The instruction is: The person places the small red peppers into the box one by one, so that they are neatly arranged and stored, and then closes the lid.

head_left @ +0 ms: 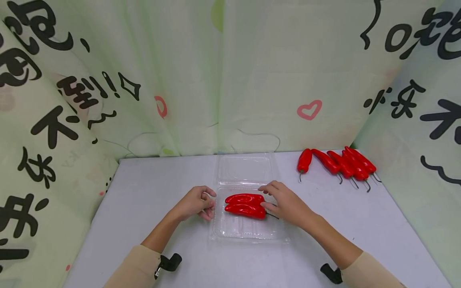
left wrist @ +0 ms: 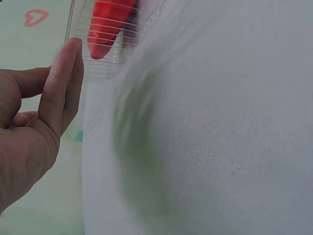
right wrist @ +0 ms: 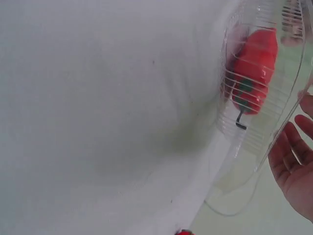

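Note:
A clear plastic clamshell box (head_left: 248,234) lies on the table with its lid (head_left: 245,170) folded back, away from me. Two glossy red peppers, a far one (head_left: 243,198) and a near one (head_left: 245,211), lie side by side inside, stems to the right. My left hand (head_left: 196,203) is at the box's left side, fingers loosely bent and fingertips right at the wall. At the right rim is my right hand (head_left: 288,205), its fingers spread over the stem ends. Through the ribbed wall, the right wrist view shows a pepper (right wrist: 257,58) with a green cap. Neither hand grips a pepper.
Several more red peppers (head_left: 349,164) lie in a row at the table's back right corner, with a single one (head_left: 304,161) just left of them. Printed curtains (head_left: 252,80) enclose the white table (head_left: 158,180) at the back and both sides.

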The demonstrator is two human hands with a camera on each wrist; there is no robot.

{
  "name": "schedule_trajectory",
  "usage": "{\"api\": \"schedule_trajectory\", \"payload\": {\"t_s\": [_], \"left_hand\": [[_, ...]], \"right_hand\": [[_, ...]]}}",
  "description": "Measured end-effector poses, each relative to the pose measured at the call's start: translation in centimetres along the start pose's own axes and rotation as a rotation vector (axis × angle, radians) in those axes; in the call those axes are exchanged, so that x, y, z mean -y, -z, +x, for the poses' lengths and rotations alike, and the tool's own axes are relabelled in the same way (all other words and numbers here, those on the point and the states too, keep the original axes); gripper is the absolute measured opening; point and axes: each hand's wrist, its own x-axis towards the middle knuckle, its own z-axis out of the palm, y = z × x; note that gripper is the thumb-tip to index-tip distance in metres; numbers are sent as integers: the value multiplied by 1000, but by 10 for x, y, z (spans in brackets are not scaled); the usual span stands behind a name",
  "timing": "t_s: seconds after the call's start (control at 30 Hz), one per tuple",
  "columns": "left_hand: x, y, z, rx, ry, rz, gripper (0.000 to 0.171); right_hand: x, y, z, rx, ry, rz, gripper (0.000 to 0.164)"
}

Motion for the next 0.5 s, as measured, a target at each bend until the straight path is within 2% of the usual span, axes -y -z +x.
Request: {"api": "schedule_trajectory", "payload": {"t_s": [0.3, 0.5], "left_hand": [[0, 0, -1, 6, -3, -12, 30], [0, 1, 0, 10, -4, -12, 30]], "right_hand": [[-22, 17, 0, -103, -71, 86, 56], [-45, 31, 3, -152, -121, 63, 62]]}}
